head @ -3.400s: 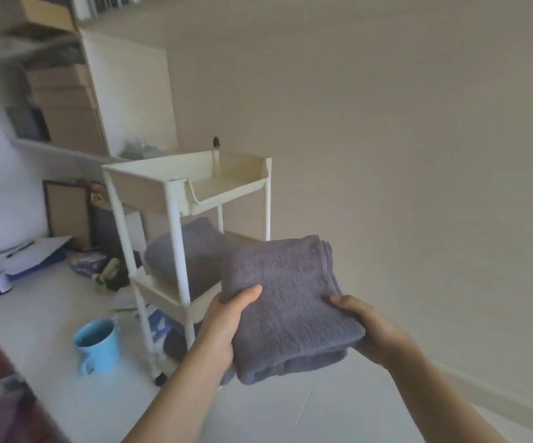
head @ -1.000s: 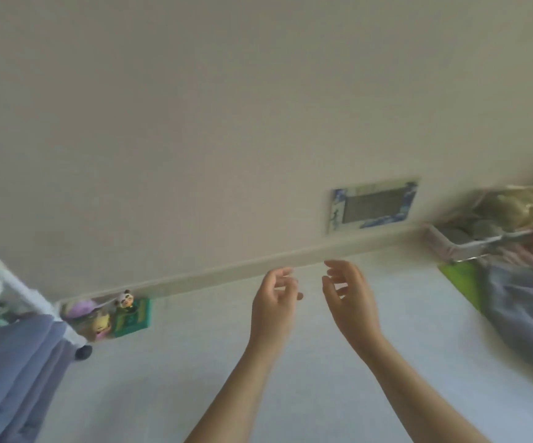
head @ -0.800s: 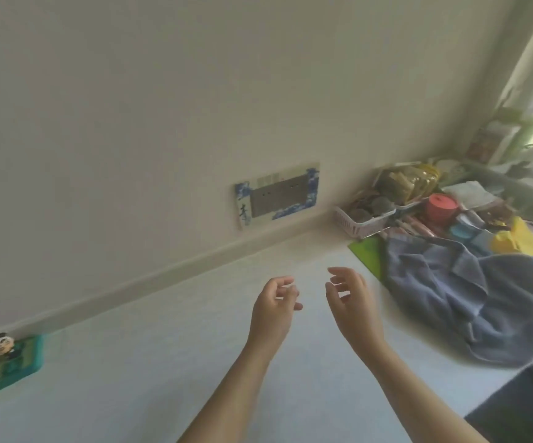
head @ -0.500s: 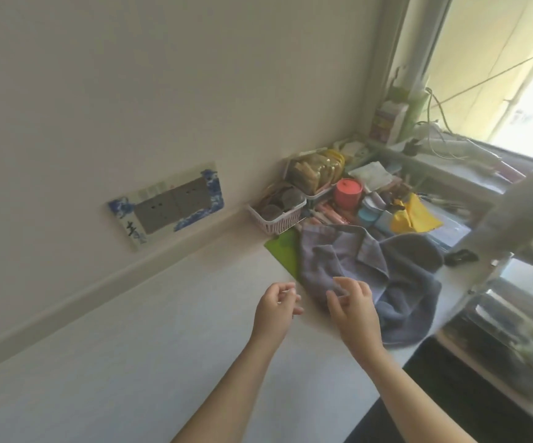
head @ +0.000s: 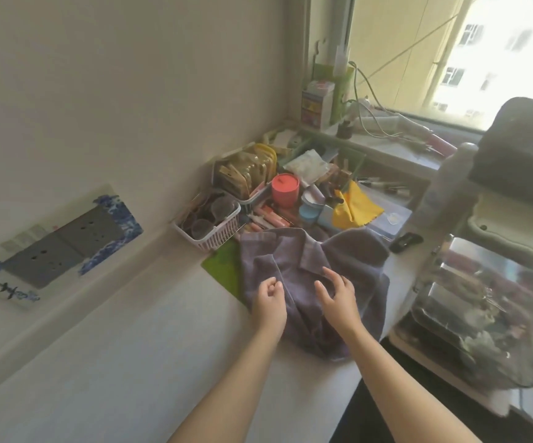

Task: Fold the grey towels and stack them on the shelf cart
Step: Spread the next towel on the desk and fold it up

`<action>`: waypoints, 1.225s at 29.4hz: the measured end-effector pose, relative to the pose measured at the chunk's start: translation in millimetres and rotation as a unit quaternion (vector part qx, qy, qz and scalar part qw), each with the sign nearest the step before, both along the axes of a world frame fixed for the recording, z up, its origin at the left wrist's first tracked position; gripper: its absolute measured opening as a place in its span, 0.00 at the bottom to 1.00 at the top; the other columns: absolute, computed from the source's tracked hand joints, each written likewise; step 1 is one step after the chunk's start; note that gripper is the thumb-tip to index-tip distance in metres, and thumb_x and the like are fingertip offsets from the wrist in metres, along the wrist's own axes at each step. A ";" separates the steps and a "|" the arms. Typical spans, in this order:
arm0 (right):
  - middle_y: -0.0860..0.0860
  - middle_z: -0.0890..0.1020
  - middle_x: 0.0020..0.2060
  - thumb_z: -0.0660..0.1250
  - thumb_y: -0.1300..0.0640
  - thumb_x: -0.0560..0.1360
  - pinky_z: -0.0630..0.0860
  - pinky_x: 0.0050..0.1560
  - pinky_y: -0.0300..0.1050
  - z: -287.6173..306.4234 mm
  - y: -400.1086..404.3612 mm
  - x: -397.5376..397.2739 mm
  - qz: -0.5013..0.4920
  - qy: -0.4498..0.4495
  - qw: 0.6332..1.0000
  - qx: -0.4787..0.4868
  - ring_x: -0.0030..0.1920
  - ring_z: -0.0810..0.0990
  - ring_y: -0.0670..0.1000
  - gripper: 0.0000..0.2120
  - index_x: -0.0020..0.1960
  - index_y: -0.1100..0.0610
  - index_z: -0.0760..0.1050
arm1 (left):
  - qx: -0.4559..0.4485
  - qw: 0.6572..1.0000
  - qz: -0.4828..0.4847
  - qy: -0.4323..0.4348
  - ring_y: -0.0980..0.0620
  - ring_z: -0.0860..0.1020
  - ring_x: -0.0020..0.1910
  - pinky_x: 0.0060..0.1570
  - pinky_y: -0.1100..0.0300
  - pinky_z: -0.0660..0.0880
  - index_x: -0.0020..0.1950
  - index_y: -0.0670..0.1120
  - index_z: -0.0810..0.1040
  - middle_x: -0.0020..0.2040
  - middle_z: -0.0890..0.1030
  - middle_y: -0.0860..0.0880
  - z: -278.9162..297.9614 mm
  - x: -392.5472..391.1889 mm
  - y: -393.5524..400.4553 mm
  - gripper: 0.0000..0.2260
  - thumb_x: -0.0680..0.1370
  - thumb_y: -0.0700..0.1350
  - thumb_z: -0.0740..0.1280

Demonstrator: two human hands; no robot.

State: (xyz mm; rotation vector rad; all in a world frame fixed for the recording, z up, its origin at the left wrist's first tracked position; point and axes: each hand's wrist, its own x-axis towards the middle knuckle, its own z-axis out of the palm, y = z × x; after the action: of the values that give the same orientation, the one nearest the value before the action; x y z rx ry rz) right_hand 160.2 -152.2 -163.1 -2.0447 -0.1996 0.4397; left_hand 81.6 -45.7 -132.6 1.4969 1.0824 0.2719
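A crumpled grey towel [head: 303,266] lies in a heap on the white table [head: 115,362], at its right end. Over the heap's left part hovers my left hand [head: 270,300], fingers loosely curled and holding nothing. My right hand [head: 337,295] is above the middle of the heap with its fingers spread and relaxed, also empty. Whether either hand touches the cloth cannot be told. The shelf cart is out of view.
A green mat [head: 223,266] peeks out under the towel. Behind it stand a white basket [head: 214,231], a red round tin [head: 285,190] and a yellow cloth [head: 353,207]. A clear lidded box [head: 482,308] sits at right. A wall socket panel [head: 57,244] is at left.
The folded towel I held by the cart is gone from my hands. The view swung right from the cart to the table's end. Both empty hands now hover over the crumpled towel.
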 end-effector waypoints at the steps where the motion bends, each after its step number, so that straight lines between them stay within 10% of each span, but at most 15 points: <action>1: 0.54 0.74 0.64 0.64 0.49 0.77 0.69 0.65 0.50 -2.1 5.5 3.6 -0.027 0.006 0.999 0.017 0.65 0.71 0.53 0.19 0.66 0.51 0.69 | 0.000 1.000 0.009 -0.011 0.49 0.78 0.57 0.61 0.56 0.72 0.61 0.45 0.75 0.56 0.79 0.51 -2.4 9.3 4.4 0.12 0.80 0.48 0.62; 8: 0.47 0.80 0.39 0.64 0.54 0.77 0.72 0.45 0.37 30.9 27.3 -4.7 -0.001 -0.130 0.986 0.108 0.42 0.77 0.45 0.06 0.46 0.54 0.77 | -0.204 0.968 -0.010 -0.147 0.51 0.78 0.54 0.56 0.56 0.74 0.58 0.49 0.76 0.54 0.81 0.49 24.3 33.3 19.0 0.13 0.81 0.55 0.58; 11: 0.45 0.76 0.40 0.62 0.48 0.75 0.67 0.46 0.28 54.1 47.1 -51.4 0.102 -0.231 0.962 0.107 0.41 0.72 0.41 0.14 0.46 0.58 0.78 | -0.209 0.955 0.030 -0.207 0.49 0.79 0.44 0.49 0.55 0.76 0.50 0.45 0.78 0.44 0.81 0.45 68.7 -11.7 57.0 0.08 0.79 0.47 0.63; 16: 0.48 0.76 0.35 0.58 0.44 0.74 0.69 0.41 0.42 68.2 83.4 -172.3 0.217 -0.237 0.941 0.108 0.39 0.71 0.45 0.19 0.37 0.58 0.74 | -0.118 0.946 0.176 -0.243 0.51 0.80 0.39 0.40 0.60 0.76 0.44 0.44 0.77 0.40 0.82 0.47 97.1 -183.7 93.4 0.09 0.81 0.46 0.61; 22: 0.45 0.74 0.41 0.58 0.42 0.76 0.69 0.42 0.42 65.8 122.6 -312.6 0.367 -0.254 0.893 0.055 0.43 0.74 0.48 0.16 0.47 0.52 0.78 | -0.062 0.923 0.325 -0.197 0.51 0.79 0.38 0.40 0.58 0.74 0.44 0.43 0.76 0.41 0.81 0.46 77.1 -380.5 105.9 0.08 0.80 0.44 0.62; 30: 0.43 0.76 0.55 0.33 0.20 0.61 0.59 0.55 0.41 19.8 141.2 -461.0 0.567 -0.264 0.778 -0.057 0.59 0.71 0.49 0.48 0.62 0.43 0.73 | -0.113 0.821 0.526 -0.191 0.49 0.78 0.40 0.38 0.59 0.73 0.50 0.42 0.77 0.47 0.79 0.42 43.2 -587.0 107.1 0.08 0.81 0.46 0.62; 36: 0.39 0.72 0.65 0.60 0.28 0.67 0.54 0.65 0.42 -2.8 141.8 -522.4 0.642 -0.235 0.722 -0.106 0.67 0.65 0.47 0.29 0.64 0.38 0.71 | -0.123 0.751 0.621 -0.189 0.47 0.78 0.42 0.40 0.56 0.74 0.50 0.43 0.75 0.46 0.79 0.44 34.7 -699.1 102.2 0.08 0.81 0.47 0.62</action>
State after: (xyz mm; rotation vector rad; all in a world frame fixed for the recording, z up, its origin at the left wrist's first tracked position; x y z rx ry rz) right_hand -362.2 -10.4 -165.9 -1.8927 -2.0262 0.7556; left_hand -617.5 56.5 -98.0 0.2365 1.5489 1.2384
